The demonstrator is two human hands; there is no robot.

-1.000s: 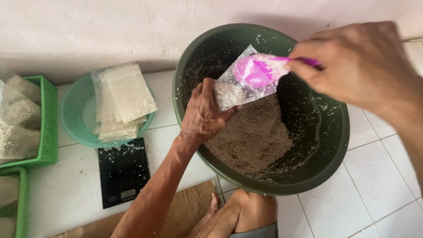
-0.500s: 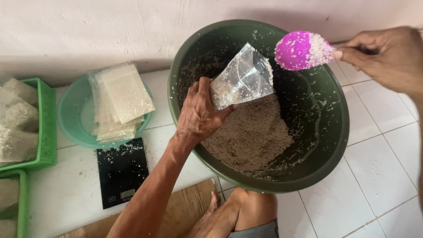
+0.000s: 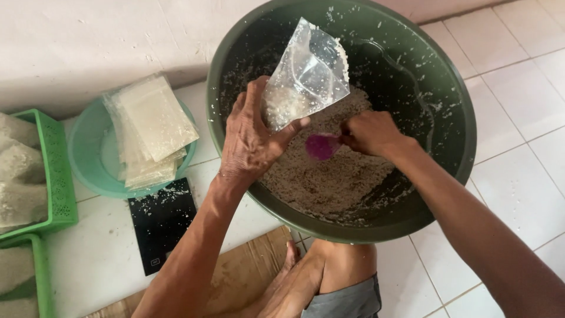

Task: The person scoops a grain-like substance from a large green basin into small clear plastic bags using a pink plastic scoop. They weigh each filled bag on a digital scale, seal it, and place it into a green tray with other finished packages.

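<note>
The left hand (image 3: 250, 138) is closed around the lower part of a clear plastic bag (image 3: 306, 73); the thumb and fingers pinch the bag, which stands upright and open above a big dark green basin (image 3: 453, 106); some whitish grain sits in the bottom of the bag, inside the grip. The right hand (image 3: 371, 132) is clamped on the handle of a pink scoop (image 3: 322, 145); the scoop head is low, touching the heap of grainy mixture (image 3: 329, 176) in the middle of the basin, just beside the left thumb at about 4 o'clock from it. The bag is at about 12 o'clock from the scoop, near but apart from it.

Left of the basin, at 9 o'clock, a light green round bowl (image 3: 88, 165) holds a stack of empty clear bags (image 3: 150, 126); below it, at about 7 o'clock from the basin, a black flat kitchen scale (image 3: 162, 221) lies on the white tiled floor (image 3: 518, 70), with some crumbs on it. At the far left edge there are green plastic baskets (image 3: 59, 176) with filled bags (image 3: 20, 176) inside. A piece of brown cardboard (image 3: 247, 277) lies at 6 o'clock, under the person's bent leg (image 3: 329, 271).
</note>
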